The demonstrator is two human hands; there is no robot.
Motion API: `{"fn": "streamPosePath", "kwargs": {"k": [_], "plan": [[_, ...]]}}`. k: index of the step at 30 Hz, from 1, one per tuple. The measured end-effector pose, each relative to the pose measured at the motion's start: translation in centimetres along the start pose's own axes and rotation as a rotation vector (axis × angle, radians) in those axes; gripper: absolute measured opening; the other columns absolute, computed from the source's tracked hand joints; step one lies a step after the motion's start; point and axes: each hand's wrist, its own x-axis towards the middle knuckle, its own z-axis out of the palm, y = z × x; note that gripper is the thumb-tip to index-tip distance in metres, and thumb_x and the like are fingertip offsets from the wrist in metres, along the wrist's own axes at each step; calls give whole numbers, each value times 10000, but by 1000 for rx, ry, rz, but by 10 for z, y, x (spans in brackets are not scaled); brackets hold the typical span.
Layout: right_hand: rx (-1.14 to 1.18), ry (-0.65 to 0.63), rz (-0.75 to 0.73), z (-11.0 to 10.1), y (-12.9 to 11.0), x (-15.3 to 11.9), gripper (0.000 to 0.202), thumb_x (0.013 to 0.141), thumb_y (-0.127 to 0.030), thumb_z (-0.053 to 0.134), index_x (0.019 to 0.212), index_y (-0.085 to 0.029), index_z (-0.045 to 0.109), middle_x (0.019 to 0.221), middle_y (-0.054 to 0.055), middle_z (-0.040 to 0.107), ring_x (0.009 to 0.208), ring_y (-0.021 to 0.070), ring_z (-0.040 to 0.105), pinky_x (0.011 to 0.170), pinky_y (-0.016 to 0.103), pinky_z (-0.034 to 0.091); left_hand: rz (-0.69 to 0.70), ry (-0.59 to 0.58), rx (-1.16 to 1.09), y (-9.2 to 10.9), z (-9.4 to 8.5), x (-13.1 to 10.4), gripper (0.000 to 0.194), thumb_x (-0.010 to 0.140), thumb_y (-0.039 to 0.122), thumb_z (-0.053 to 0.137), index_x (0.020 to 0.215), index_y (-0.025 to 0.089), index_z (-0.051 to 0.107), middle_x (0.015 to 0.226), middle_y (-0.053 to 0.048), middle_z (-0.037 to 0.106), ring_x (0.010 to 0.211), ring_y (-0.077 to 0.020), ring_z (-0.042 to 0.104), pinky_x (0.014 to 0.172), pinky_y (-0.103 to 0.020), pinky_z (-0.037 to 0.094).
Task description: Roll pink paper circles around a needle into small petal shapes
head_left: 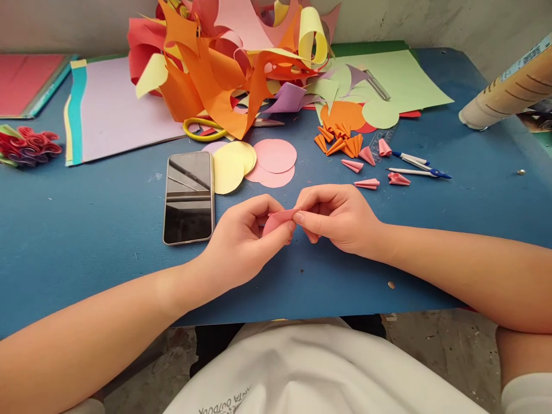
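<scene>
Above the blue table's front part, my left hand (245,244) and my right hand (340,221) meet at a small pink paper piece (278,219). Both hands pinch it between thumb and fingers, and the paper looks curved. Beyond them lie flat pink circles (276,156) and yellow circles (230,169). To the right sit several small rolled pink cones (366,184) and a pile of folded orange cones (338,141). A phone (188,201) lies just left of my left hand.
A heap of orange, red and pink scraps (215,69) covers the back, with yellow-handled scissors (204,130) under its edge. A compass (418,167) lies at right, near a tilted tube (509,86). Rolled red paper curls (30,144) are at far left.
</scene>
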Motion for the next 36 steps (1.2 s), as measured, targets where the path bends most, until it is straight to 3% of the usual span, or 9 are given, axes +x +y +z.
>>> {"fn": "streamPosePath", "kwargs": {"k": [9, 18, 23, 31, 36], "plan": [[-9, 1, 8, 1, -1, 0, 293, 736, -298, 960, 719, -152, 706, 690, 2, 709, 484, 70, 570, 429, 179, 484, 100, 41, 99, 2, 0, -3, 214, 918, 350, 709, 790, 181, 740, 757, -38, 748, 697, -168, 660, 640, -283, 528], [6, -59, 18, -2, -3, 1, 307, 760, -305, 945, 717, -142, 688, 690, -5, 687, 473, 68, 592, 421, 174, 489, 53, -34, 59, 7, -4, -3, 224, 897, 376, 723, 779, 186, 733, 762, -48, 756, 719, -187, 678, 642, -289, 544], [-10, -29, 53, -1, -3, 0, 274, 743, -291, 952, 736, -146, 720, 686, 3, 710, 484, 84, 611, 440, 188, 488, 9, -8, 51, 5, -3, -2, 160, 819, 334, 805, 784, 192, 741, 700, -16, 732, 606, -138, 586, 536, -243, 457], [-3, -43, 44, 0, -5, 0, 196, 801, -273, 910, 817, -139, 769, 638, -8, 691, 511, 100, 652, 461, 187, 496, -51, 17, -11, 6, -3, -2, 155, 833, 305, 798, 763, 190, 721, 673, -9, 743, 619, -138, 629, 558, -229, 486], [-20, -3, 52, 0, -4, 0, 239, 761, -282, 940, 800, -131, 760, 665, 3, 706, 490, 101, 644, 446, 196, 503, -51, 5, -37, 7, -4, -2, 128, 836, 298, 795, 790, 192, 739, 682, -6, 741, 644, -151, 665, 589, -243, 518]]}}
